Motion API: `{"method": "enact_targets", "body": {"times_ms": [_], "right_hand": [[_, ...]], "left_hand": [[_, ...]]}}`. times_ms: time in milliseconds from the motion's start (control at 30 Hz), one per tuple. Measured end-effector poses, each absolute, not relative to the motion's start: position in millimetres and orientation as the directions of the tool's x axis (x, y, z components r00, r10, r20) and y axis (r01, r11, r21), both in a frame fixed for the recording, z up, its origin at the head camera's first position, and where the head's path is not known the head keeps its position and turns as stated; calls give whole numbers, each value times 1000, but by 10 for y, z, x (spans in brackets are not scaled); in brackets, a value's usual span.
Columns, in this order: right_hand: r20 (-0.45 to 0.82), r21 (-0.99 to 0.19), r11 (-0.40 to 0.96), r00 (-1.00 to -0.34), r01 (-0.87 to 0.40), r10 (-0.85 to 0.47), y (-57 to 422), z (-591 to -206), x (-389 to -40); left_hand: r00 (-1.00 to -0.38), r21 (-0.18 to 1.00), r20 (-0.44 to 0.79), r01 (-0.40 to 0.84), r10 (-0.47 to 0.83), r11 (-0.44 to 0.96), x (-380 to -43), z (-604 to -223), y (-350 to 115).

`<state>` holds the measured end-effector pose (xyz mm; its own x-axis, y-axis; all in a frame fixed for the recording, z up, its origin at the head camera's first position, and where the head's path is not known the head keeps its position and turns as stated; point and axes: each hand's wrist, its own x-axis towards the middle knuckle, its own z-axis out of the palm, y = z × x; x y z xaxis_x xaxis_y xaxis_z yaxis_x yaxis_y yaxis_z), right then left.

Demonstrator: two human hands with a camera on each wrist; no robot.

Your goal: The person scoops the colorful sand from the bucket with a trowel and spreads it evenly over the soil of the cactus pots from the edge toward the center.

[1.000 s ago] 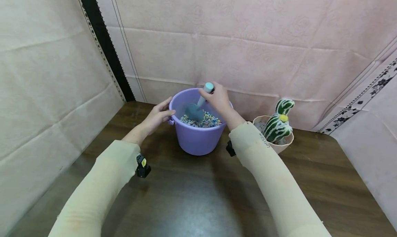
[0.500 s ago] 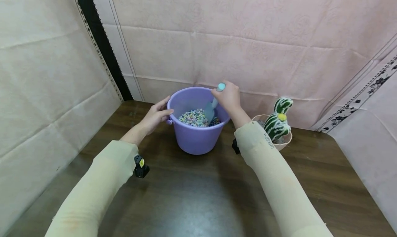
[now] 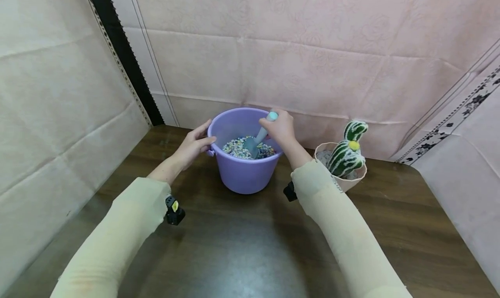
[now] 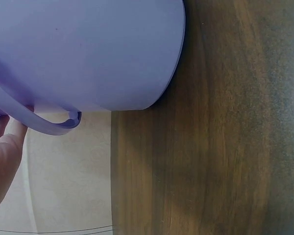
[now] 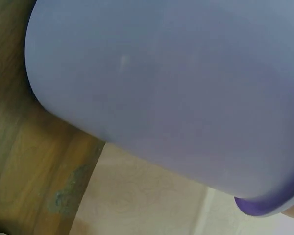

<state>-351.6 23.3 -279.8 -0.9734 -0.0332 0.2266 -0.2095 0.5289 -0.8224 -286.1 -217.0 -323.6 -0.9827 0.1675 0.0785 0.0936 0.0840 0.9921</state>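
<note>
A purple bucket (image 3: 246,174) stands upright on the table, partly filled with small multicoloured beads (image 3: 236,148). My left hand (image 3: 190,147) holds the bucket at its left rim, thumb at the edge and fingers along the outside. In the left wrist view, the purple carrying handle (image 4: 49,125) hangs down beside that hand. My right hand (image 3: 280,128) grips the handle of a blue-grey toy shovel (image 3: 262,135) above the right rim. The shovel leans to the right, its blade (image 3: 251,147) down among the beads. In the right wrist view, the bucket's wall (image 5: 152,83) hides most of the hand.
A green-and-white striped cactus (image 3: 345,157) with a yellow flower sits in a cream pot (image 3: 347,184), just right of my right forearm. Pale cloth walls (image 3: 293,72) close off the back and sides of the brown wooden table (image 3: 234,246).
The toy shovel swung right through the beads, then came back left and lower, with my right hand moving along. My left hand keeps its hold on the bucket's rim.
</note>
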Motion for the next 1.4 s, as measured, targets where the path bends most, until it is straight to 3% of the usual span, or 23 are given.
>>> {"method": "enact_targets", "body": {"times_ms": [667, 1067, 1400], "right_hand": [[125, -917, 375, -991, -137, -55, 289, -2742, -3437], [31, -997, 70, -1000, -31, -3, 234, -2761, -3420], [-13, -999, -50, -998, 10, 66, 247, -2714, -3333]], "left_hand": [[-983, 993, 88, 100, 164, 68, -2851, -3230, -2149], [-984, 990, 98, 111, 147, 86, -2843, -3273, -2170], [-983, 989, 107, 121, 147, 88, -2836, -3260, -2151]]}}
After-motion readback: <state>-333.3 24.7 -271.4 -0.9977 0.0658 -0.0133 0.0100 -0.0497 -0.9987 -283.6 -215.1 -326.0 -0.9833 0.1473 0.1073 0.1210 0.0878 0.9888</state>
